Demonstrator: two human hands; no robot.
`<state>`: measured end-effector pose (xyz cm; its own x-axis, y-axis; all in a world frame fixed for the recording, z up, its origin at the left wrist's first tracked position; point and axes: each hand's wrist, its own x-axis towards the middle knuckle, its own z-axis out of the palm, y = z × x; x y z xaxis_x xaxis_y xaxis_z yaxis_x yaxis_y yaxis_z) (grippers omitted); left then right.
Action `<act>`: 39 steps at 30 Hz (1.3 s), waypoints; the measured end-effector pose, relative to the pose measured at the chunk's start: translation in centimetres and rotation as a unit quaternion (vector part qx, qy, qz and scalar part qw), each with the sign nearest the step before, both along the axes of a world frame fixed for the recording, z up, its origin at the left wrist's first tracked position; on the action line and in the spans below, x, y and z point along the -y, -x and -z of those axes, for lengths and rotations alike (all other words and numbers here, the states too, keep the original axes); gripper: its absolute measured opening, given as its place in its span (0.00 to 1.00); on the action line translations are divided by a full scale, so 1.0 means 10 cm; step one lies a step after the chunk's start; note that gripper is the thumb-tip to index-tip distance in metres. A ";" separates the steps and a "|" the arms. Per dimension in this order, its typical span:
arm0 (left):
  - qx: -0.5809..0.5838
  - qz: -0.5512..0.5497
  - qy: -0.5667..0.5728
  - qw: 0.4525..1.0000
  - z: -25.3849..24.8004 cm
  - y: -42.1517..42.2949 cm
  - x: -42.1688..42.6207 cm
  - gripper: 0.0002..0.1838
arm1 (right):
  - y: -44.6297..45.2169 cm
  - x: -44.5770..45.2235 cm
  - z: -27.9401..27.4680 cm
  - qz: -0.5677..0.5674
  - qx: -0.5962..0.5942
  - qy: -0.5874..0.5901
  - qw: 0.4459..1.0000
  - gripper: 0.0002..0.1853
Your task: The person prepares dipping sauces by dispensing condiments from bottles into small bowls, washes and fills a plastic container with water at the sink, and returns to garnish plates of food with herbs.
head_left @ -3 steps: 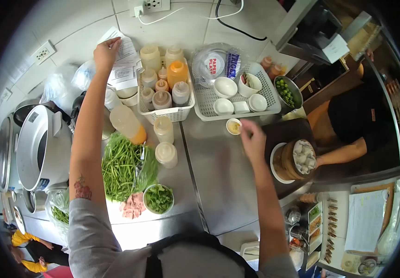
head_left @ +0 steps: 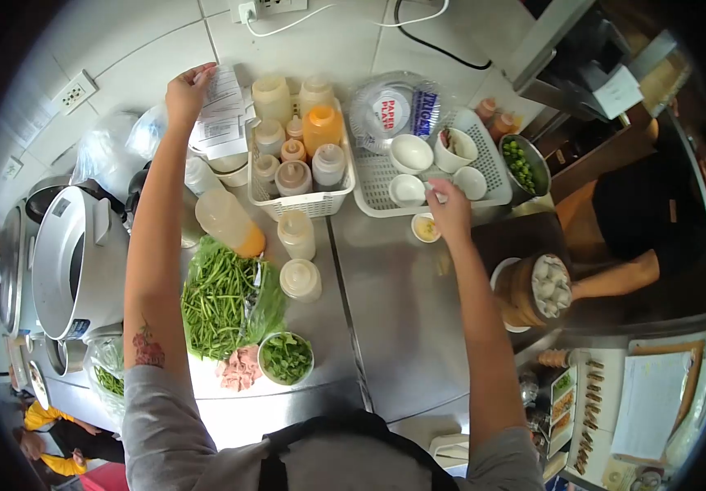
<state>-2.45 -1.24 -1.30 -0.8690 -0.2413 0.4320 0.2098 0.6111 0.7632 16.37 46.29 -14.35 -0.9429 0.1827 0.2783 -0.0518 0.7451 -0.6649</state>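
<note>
My left hand [head_left: 189, 90] pinches the top of printed paper slips [head_left: 224, 119] against the tiled wall. At the front edge of a white perforated basket [head_left: 369, 190], my right hand [head_left: 449, 209] has its fingers closed around something white, perhaps a small dish. Just below it, a small cup with yellow contents [head_left: 425, 228] stands on the steel counter. White bowls [head_left: 411, 154] sit in the basket beside wrapped paper plates [head_left: 391, 113]. To the left, another basket [head_left: 308, 202] holds several squeeze bottles.
Green beans [head_left: 218, 307], pink slices [head_left: 240, 368] and a bowl of leafy greens [head_left: 286, 358] lie on the counter. A large pot [head_left: 62, 270] stands left. At right, a co-worker's arm [head_left: 619, 277] reaches to a bamboo steamer [head_left: 525, 288].
My right hand has moved up from beside the small cup to the basket's front edge. My left hand stays on the slips. The whole view has shifted slightly.
</note>
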 end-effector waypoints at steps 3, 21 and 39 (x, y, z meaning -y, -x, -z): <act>0.186 0.090 -0.111 0.972 0.14 -0.12 0.03 0.15 | 0.46 -0.10 0.25 0.055 0.002 -0.172 0.983 0.26; -0.121 0.055 -0.022 0.991 -0.90 -1.05 -0.45 0.21 | 0.78 -1.43 0.12 -0.078 0.193 -0.215 0.954 0.36; 0.043 0.454 0.296 0.839 -0.08 -1.67 -3.06 0.17 | -0.24 -1.00 -0.64 0.092 -0.083 0.029 0.992 0.38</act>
